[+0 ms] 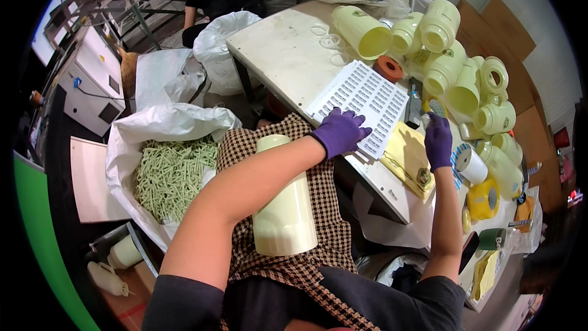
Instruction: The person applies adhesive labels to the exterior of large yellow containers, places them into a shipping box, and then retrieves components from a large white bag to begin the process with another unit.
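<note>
A stack of white sheets [360, 92] printed with rows of small dark labels lies on the table. Flat on its near edge rests my left hand [342, 133], in a purple glove, with the fingers apart. My right hand [438, 141], also gloved in purple, is raised above the table to the right of a yellow sheet [409, 158]. Its fingers are bent together around something small and whitish, too unclear to name. A pale yellow plastic cylinder [285, 224] lies across the checked apron on my lap, partly hidden beneath my left forearm.
Several pale yellow jug bodies [468, 92] crowd the table's right side. A brown tape roll [388, 68] sits beyond the sheets. A white sack [165, 124] at my left holds many small green sticks [168, 178]. Another person [223, 1] is at the far left.
</note>
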A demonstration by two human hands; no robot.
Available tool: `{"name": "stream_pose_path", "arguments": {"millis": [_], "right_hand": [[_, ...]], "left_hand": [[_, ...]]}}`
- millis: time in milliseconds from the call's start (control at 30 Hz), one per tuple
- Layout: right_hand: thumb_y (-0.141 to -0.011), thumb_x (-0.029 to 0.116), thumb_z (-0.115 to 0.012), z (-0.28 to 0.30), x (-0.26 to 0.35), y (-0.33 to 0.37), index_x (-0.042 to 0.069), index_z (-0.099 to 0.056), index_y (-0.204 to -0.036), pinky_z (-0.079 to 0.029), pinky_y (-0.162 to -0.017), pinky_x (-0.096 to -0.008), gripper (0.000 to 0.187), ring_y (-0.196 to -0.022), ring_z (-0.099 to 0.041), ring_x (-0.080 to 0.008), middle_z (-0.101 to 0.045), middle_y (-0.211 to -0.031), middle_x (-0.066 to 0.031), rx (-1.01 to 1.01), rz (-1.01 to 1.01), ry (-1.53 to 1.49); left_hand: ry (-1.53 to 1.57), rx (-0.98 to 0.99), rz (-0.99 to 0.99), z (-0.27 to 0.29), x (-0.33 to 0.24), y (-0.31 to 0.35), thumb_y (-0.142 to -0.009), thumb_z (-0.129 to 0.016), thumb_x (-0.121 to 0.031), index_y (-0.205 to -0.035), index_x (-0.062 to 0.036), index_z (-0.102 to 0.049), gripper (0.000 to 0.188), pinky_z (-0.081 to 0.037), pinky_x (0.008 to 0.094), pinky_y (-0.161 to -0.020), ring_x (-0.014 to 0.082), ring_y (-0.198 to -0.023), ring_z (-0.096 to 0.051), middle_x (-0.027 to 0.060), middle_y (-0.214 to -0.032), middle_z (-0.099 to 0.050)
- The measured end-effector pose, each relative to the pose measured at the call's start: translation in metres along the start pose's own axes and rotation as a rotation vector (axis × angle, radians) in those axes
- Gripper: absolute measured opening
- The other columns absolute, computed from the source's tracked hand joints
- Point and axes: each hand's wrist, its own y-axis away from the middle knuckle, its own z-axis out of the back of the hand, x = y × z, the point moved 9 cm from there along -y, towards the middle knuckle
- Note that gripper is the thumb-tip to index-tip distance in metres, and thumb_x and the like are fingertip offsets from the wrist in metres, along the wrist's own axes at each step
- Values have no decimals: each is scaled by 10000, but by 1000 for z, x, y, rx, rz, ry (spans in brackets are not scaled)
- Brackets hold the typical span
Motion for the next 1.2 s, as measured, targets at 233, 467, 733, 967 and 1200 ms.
{"name": "stream_pose_path", "arguments": {"millis": [233,467,733,967,1200], "right_hand": [[-987,315,-634,-36,105,14,156,-621,-1356,-534,-824,-431,402,-984,-640,-367,-616,-1090,-192,286,29,-229],[-995,363,-593,-73,103,9,186,-718,-1213,-557,-736,-453,308,-871,-688,-338,-653,-1047,-126,268,6,76],[-1001,348,-552,-92,95,-8,148,-716,-1191,-550,-795,-478,321,-912,-686,-362,-658,-1067,-163,348,-31,118],[-980,353,-581,-91,99,-8,153,-744,-1144,-550,-774,-466,305,-922,-684,-358,-675,-1038,-141,335,-63,188],[-984,358,-572,-82,98,-5,125,-757,-1049,-545,-772,-471,304,-907,-684,-361,-668,-1041,-139,352,-84,59]], "left_hand": [[11,9,32,-3,6,1,-939,-647,-410,-1532,-300,-460,631,-384,531,-1118,296,-1367,-502,104,-1541,-471],[30,-66,24,-4,0,4,-958,-620,-359,-1459,-280,-563,510,-356,552,-1129,292,-1361,-493,92,-1491,-504],[49,-21,36,-4,0,5,-949,-644,-355,-1450,-264,-573,514,-375,577,-1127,317,-1373,-495,106,-1532,-480],[32,-15,44,-1,1,5,-942,-642,-338,-1471,-275,-553,540,-360,548,-1141,308,-1361,-501,100,-1537,-476],[41,-14,42,-8,-2,3,-943,-634,-325,-1461,-278,-566,524,-369,547,-1128,313,-1351,-506,103,-1525,-487]]}}
